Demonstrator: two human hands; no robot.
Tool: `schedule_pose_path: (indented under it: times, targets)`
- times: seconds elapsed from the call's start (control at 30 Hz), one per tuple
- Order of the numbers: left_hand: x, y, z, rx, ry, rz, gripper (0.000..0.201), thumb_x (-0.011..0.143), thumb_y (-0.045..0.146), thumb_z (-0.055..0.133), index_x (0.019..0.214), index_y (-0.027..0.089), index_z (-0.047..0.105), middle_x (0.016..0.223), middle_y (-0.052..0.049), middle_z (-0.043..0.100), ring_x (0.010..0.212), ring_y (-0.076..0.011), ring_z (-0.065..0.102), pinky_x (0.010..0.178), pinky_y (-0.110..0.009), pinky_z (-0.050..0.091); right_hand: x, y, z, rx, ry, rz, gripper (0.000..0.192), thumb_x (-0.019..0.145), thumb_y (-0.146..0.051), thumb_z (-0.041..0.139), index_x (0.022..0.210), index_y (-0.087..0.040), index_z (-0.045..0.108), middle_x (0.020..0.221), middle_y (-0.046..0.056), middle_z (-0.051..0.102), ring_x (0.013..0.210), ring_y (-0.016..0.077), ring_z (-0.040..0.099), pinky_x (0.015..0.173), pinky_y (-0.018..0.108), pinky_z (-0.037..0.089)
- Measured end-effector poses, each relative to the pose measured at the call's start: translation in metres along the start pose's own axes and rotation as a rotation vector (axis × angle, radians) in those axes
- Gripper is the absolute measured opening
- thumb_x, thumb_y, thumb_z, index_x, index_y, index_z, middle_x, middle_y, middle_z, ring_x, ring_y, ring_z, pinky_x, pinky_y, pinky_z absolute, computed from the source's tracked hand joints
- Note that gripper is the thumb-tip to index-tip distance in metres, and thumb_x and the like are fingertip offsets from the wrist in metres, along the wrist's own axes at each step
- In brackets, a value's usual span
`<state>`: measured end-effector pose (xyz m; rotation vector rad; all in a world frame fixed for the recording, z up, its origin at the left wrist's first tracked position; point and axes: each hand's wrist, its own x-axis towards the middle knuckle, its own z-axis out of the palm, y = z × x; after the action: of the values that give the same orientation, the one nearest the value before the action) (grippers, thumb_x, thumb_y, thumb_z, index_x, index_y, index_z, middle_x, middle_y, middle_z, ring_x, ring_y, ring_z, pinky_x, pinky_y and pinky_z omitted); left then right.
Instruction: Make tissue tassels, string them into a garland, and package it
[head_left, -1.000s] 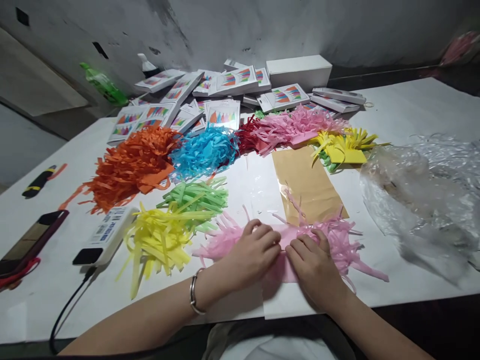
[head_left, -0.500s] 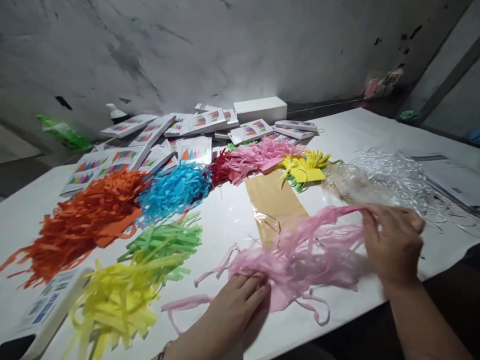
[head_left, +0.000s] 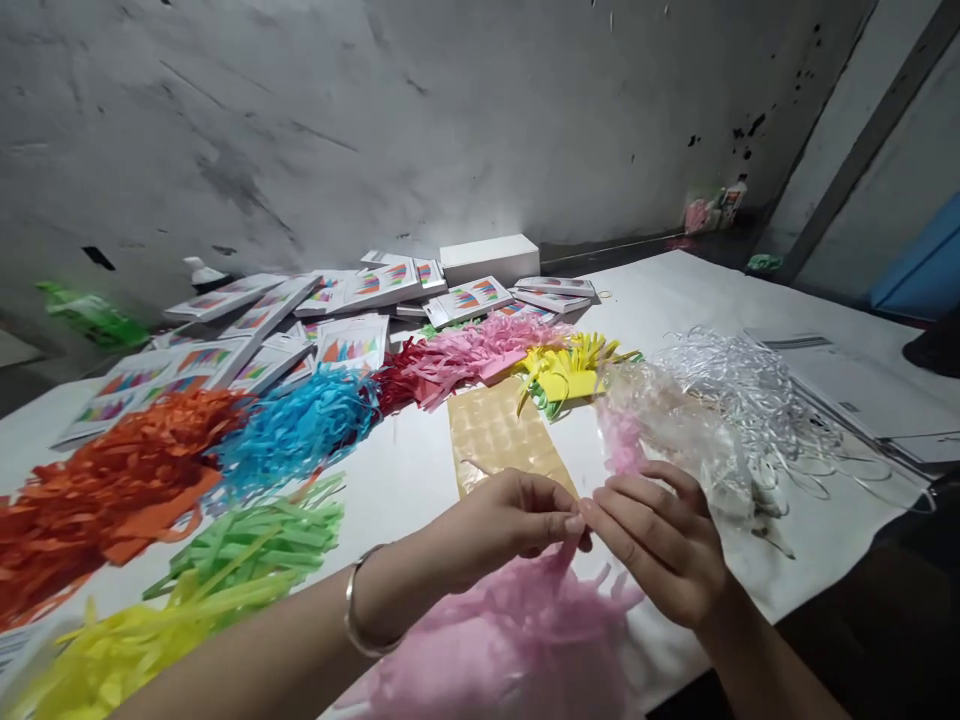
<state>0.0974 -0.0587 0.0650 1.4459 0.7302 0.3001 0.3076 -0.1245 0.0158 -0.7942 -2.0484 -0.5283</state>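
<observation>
Both hands meet above the near edge of the counter [head_left: 750, 290], pinching the top of a pale pink paper tassel [head_left: 517, 640]. The left hand [head_left: 502, 525] closes thumb and forefinger on the tassel's upper end, and the right hand [head_left: 660, 545] closes its fingertips on the same spot from the other side, so the strips hang loose below the grip and spread over the counter edge. Holding it by the uncut top seems to let the fringe fall free rather than tangle. A metal bangle [head_left: 356, 620] sits on the left wrist.

Just beyond the hands lies a tan sheet of sticky dots [head_left: 499, 440], flat and within easy reach. To the right of that sheet is a crumpled clear plastic bag [head_left: 675, 420] with a heap of silver shreds [head_left: 750, 390] behind it. To the left of the sheet, sorted by colour, lie green strips [head_left: 262, 540], yellow strips [head_left: 120, 650], an orange pile [head_left: 105, 490] and a blue pile [head_left: 300, 430]. Behind the sheet are red and pink tassels [head_left: 457, 355] and a yellow tassel [head_left: 562, 370]. Farther back, printed white packets [head_left: 352, 345] are scattered beside a plain white box [head_left: 487, 260].
</observation>
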Motion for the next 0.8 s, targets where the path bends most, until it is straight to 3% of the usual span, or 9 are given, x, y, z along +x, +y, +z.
schedule_pose_path:
  times: [0.07, 0.13, 0.23, 0.33, 0.43, 0.53, 0.67, 0.8]
  targets:
    - [0.020, -0.006, 0.000, -0.194, -0.066, -0.103, 0.035, 0.073, 0.045, 0.083, 0.073, 0.012, 0.072, 0.065, -0.002, 0.065, 0.052, -0.0070, 0.045, 0.049, -0.020, 0.030, -0.001, 0.002, 0.005, 0.081, 0.067, 0.097, 0.026, 0.094, -0.005, 0.058, 0.117, -0.013, 0.067, 0.097, 0.007, 0.076, 0.094, 0.0187, 0.070, 0.096, 0.043, 0.047]
    - [0.030, -0.014, 0.003, -0.283, -0.040, -0.109, 0.038, 0.066, 0.044, 0.089, 0.071, 0.011, 0.071, 0.064, -0.003, 0.066, 0.053, -0.0069, 0.046, 0.050, -0.020, 0.030, -0.003, 0.003, 0.010, 0.186, 0.149, 0.227, 0.025, 0.090, -0.004, 0.061, 0.112, -0.015, 0.068, 0.090, 0.006, 0.073, 0.082, 0.0170, 0.068, 0.088, 0.041, 0.051]
    - [0.037, -0.024, 0.009, -0.320, 0.079, 0.018, 0.034, 0.063, 0.040, 0.092, 0.069, 0.012, 0.072, 0.068, -0.002, 0.064, 0.059, -0.0097, 0.054, 0.055, -0.022, 0.037, -0.007, -0.001, 0.021, 0.374, 0.236, 0.450, 0.024, 0.091, -0.005, 0.058, 0.107, -0.018, 0.070, 0.088, 0.005, 0.070, 0.081, 0.0173, 0.066, 0.077, 0.035, 0.056]
    - [0.043, -0.029, 0.015, -0.280, 0.223, 0.155, 0.029, 0.065, 0.037, 0.091, 0.069, 0.013, 0.075, 0.073, -0.002, 0.065, 0.066, -0.0115, 0.057, 0.060, -0.023, 0.042, -0.014, -0.006, 0.033, 0.525, 0.246, 0.626, 0.022, 0.093, -0.014, 0.061, 0.112, -0.021, 0.071, 0.096, 0.007, 0.070, 0.091, 0.0195, 0.068, 0.077, 0.032, 0.059]
    - [0.048, -0.029, 0.016, -0.171, 0.262, 0.131, 0.031, 0.075, 0.042, 0.084, 0.075, 0.012, 0.076, 0.066, -0.002, 0.064, 0.060, -0.0098, 0.052, 0.056, -0.022, 0.039, -0.021, -0.007, 0.040, 0.606, 0.256, 0.733, 0.023, 0.092, -0.019, 0.067, 0.114, -0.023, 0.071, 0.097, 0.006, 0.071, 0.088, 0.0189, 0.070, 0.074, 0.029, 0.060]
    - [0.051, -0.027, 0.012, -0.003, 0.245, 0.108, 0.036, 0.082, 0.047, 0.076, 0.079, 0.012, 0.074, 0.065, -0.004, 0.066, 0.056, -0.0106, 0.053, 0.055, -0.022, 0.041, -0.024, -0.005, 0.044, 0.625, 0.295, 0.760, 0.026, 0.093, -0.011, 0.061, 0.113, -0.025, 0.073, 0.090, 0.004, 0.071, 0.079, 0.0160, 0.070, 0.067, 0.025, 0.059]
    - [0.053, -0.022, 0.009, 0.332, 0.277, 0.297, 0.024, 0.088, 0.038, 0.070, 0.087, 0.014, 0.072, 0.080, -0.008, 0.072, 0.069, -0.0159, 0.063, 0.063, -0.025, 0.048, -0.024, -0.004, 0.045, 0.531, 0.328, 0.790, 0.030, 0.091, -0.009, 0.061, 0.116, -0.023, 0.070, 0.087, 0.003, 0.070, 0.078, 0.0157, 0.070, 0.071, 0.026, 0.059]
    - [0.056, -0.022, 0.008, 0.583, 0.242, 0.427, 0.018, 0.095, 0.029, 0.058, 0.087, 0.015, 0.067, 0.076, -0.005, 0.067, 0.065, -0.0134, 0.059, 0.058, -0.023, 0.045, -0.025, -0.003, 0.044, 0.594, 0.232, 0.883, 0.019, 0.094, -0.015, 0.056, 0.108, -0.020, 0.068, 0.094, 0.006, 0.070, 0.086, 0.0173, 0.068, 0.075, 0.027, 0.058]
